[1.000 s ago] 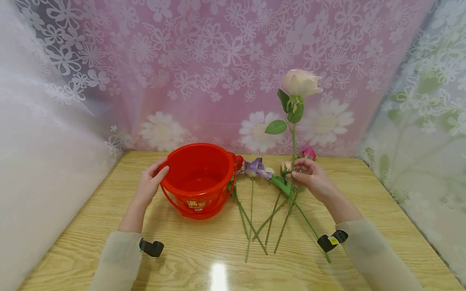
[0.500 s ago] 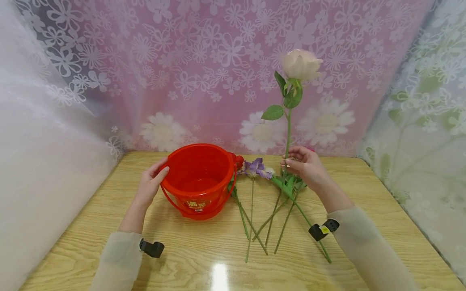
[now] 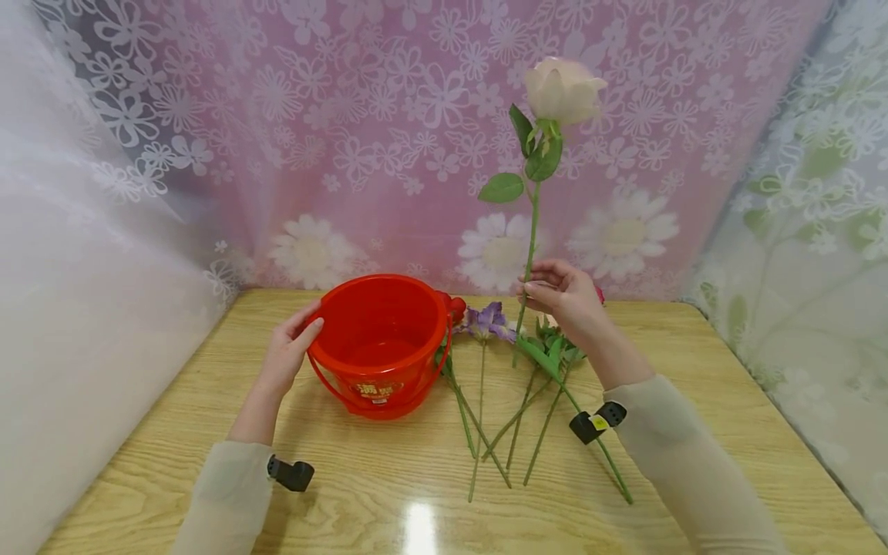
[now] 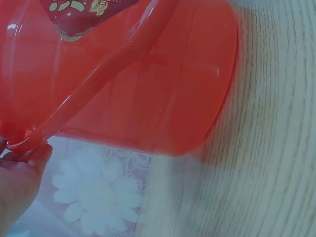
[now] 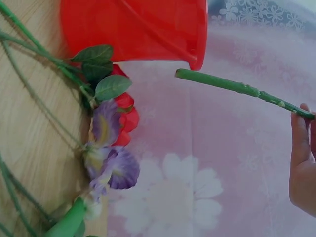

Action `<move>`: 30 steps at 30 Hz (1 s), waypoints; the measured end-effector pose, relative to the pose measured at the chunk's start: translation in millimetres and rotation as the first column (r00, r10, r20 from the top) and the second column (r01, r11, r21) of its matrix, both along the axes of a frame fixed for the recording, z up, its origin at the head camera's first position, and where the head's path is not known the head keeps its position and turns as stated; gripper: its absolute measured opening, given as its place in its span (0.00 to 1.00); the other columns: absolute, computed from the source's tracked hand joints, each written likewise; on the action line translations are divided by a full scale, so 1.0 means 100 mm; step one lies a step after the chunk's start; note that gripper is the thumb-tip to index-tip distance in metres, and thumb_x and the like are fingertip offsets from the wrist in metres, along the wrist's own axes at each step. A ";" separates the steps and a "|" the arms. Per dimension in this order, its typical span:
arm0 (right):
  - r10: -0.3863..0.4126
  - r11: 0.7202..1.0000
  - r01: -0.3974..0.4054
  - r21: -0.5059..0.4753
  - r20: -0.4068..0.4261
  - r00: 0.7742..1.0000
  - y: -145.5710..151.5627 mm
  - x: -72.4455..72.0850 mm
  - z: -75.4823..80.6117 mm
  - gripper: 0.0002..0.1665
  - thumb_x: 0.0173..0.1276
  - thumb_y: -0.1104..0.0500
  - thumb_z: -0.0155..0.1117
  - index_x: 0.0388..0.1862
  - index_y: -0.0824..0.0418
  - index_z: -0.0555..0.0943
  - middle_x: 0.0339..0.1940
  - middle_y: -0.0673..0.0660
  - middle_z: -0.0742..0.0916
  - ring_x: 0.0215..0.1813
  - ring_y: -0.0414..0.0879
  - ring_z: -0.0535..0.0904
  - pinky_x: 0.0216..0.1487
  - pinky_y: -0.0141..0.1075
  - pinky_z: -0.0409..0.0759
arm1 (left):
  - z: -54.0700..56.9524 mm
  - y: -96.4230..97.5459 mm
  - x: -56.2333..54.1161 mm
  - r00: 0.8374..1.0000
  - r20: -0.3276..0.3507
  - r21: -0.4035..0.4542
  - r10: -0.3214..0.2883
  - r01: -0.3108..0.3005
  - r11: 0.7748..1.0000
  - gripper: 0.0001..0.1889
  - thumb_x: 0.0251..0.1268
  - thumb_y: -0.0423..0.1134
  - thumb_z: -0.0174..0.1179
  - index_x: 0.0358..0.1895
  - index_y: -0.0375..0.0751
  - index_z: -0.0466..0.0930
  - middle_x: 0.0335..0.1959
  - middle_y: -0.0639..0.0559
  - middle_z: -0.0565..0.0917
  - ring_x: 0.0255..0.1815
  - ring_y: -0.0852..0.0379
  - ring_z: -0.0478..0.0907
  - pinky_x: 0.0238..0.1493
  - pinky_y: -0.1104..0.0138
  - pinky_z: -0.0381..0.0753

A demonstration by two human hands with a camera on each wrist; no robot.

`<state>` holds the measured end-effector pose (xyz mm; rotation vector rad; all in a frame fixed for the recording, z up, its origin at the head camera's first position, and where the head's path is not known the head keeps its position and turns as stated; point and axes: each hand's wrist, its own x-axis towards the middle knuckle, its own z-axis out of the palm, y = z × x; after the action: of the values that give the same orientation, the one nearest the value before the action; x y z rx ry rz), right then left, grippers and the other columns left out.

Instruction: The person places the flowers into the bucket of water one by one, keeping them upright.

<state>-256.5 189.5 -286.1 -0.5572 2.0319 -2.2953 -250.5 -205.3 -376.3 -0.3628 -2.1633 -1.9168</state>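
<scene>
A red plastic bucket (image 3: pixel 388 393) stands upright on the table, its inside visible and bare. My left hand (image 3: pixel 283 358) grips its left rim beside the handle joint, as the left wrist view also shows with the bucket handle (image 4: pixel 98 74). Raised above the table, my right hand (image 3: pixel 565 297) pinches the stem of a pale pink-white rose (image 3: pixel 563 91), bloom up. In the right wrist view the cut end of that rose stem (image 5: pixel 217 81) hangs free near the bucket. A purple iris (image 3: pixel 488 320) lies between bucket and right hand.
Red flowers (image 3: pixel 456 308) lie close behind the bucket's right side. Several crossing green stems (image 3: pixel 513 424) spread over the wooden table (image 3: pixel 333 478), and a pink flower (image 3: pixel 600 294) is partly hidden behind my right hand. A floral curtain (image 3: pixel 402 154) hangs behind.
My right hand has risen and moved left with the rose, whose stem end now hangs above the lying flowers. My left hand and the bucket have stayed put.
</scene>
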 end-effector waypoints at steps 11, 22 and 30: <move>-0.029 0.996 0.025 -0.082 -0.044 0.999 -0.27 -0.04 0.16 0.13 0.63 0.72 0.51 0.46 0.63 0.71 0.37 0.54 0.79 0.38 0.43 0.79 0.43 0.34 0.77 | 0.01 0.01 0.02 1.000 0.020 0.011 0.010 -0.010 1.000 0.24 0.66 0.36 0.49 0.63 0.30 0.60 0.61 0.36 0.64 0.57 0.44 0.64 0.48 0.74 0.71; -0.124 0.974 0.098 -0.203 -0.121 0.985 -0.55 -0.04 0.33 0.12 0.61 0.71 0.54 0.45 0.64 0.73 0.38 0.59 0.80 0.38 0.46 0.80 0.43 0.39 0.77 | 0.01 0.00 0.01 1.000 -0.005 0.004 0.003 -0.003 1.000 0.25 0.66 0.38 0.49 0.63 0.28 0.59 0.61 0.33 0.62 0.56 0.45 0.65 0.48 0.74 0.71; -0.114 0.969 0.081 -0.233 -0.128 0.985 -0.71 -0.10 0.36 0.14 0.60 0.74 0.54 0.45 0.67 0.73 0.36 0.57 0.80 0.38 0.48 0.80 0.41 0.38 0.78 | 0.01 0.01 0.01 1.000 0.002 0.014 0.000 0.000 1.000 0.26 0.65 0.38 0.49 0.63 0.28 0.59 0.61 0.34 0.62 0.56 0.47 0.66 0.47 0.76 0.71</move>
<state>-266.1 118.0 -250.4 -0.6615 1.9038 -2.6404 -249.4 -204.3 -374.9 -0.3578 -2.1500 -1.9324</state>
